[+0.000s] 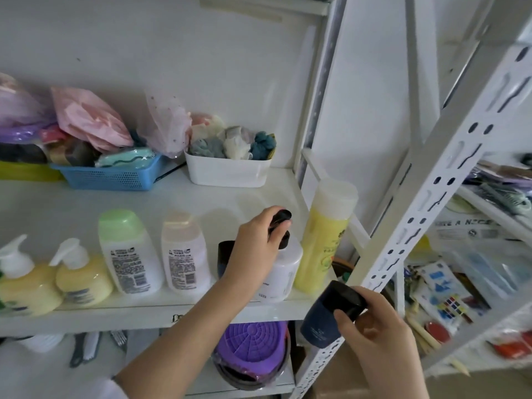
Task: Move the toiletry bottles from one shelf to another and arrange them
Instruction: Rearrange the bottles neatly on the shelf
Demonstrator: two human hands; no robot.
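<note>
A row of bottles stands along the front of the white shelf [201,197]. From the left: two yellow pump bottles [83,279], a white bottle with a green cap [129,251], a white bottle with a pale pink cap [185,254], a dark bottle [226,254] partly hidden by my arm, a white bottle with a black pump [283,269] and a tall yellow bottle [325,240]. My left hand [256,246] grips the black pump head. My right hand [374,332] holds a dark blue bottle with a black cap [328,315] below the shelf's front right corner.
At the back of the shelf sit a blue basket [115,175] of packets and a white bin [227,171] of cloth items. A perforated white upright [431,197] crosses on the right. A purple round basket [253,347] lies on the lower shelf. Clutter fills the right-hand rack.
</note>
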